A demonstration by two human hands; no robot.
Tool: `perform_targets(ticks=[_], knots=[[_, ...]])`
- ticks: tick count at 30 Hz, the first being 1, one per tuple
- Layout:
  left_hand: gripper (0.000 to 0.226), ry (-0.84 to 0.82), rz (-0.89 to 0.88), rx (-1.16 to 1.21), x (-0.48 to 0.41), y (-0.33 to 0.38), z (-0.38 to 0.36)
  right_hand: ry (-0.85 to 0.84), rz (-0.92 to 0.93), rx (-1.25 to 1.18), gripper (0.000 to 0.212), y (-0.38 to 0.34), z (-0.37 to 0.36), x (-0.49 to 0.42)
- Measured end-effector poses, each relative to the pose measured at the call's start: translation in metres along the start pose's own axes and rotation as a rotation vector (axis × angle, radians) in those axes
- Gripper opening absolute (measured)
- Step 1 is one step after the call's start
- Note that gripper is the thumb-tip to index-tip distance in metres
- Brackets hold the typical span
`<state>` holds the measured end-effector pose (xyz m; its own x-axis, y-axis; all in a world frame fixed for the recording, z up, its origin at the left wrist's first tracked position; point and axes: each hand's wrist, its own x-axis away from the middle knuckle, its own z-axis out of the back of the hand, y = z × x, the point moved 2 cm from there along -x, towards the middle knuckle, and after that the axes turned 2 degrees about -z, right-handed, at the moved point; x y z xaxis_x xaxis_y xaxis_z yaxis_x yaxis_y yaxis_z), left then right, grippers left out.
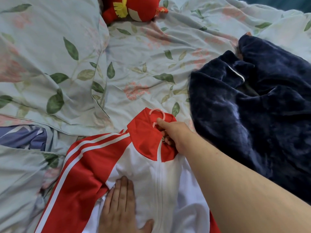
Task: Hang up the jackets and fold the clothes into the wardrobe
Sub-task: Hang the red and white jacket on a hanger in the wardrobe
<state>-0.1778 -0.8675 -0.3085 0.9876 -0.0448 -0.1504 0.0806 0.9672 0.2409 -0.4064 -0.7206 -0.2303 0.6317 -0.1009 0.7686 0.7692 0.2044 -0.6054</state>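
Closest to you, your left hand [121,207] lies flat on the white chest of the red-and-white jacket [87,165]. Its fingers [124,187] are straight and together, pressing the cloth down just left of the zip and holding nothing. The jacket lies front up on the bed, zipped, with its striped red sleeve running down towards the lower left.

Your right arm crosses the jacket from the lower right, and your right hand [173,133] is at the red collar. There the fingers are curled in at the neck opening, gripping the stem of the pink hanger [157,112], and your thumb rests against the hook. The hook sticks out above the collar; the rest of the hanger is hidden inside the jacket.

Just right of your forearm a navy fleece garment [252,106] lies in a heap. At the left edge a blue-purple cloth [25,137] shows from under the rumpled floral sheet [134,64]. At the far top edge sits a red plush toy [134,7].
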Motion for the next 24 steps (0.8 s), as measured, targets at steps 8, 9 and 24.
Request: perform_targets(ticks=[8,9,24], knots=[[0.099,0.078,-0.099,-0.082,-0.005,0.0,-0.01,-0.05,-0.076,-0.196,0.015,0.001,0.001,-0.001],[0.089,0.121,-0.122,-0.119,-0.006,-0.001,-0.012,-0.037,-0.08,-0.209,0.013,0.001,0.0,-0.001],[0.047,0.347,-0.226,-0.33,-0.003,-0.005,-0.029,0.068,0.025,0.043,0.017,-0.003,-0.001,0.008]])
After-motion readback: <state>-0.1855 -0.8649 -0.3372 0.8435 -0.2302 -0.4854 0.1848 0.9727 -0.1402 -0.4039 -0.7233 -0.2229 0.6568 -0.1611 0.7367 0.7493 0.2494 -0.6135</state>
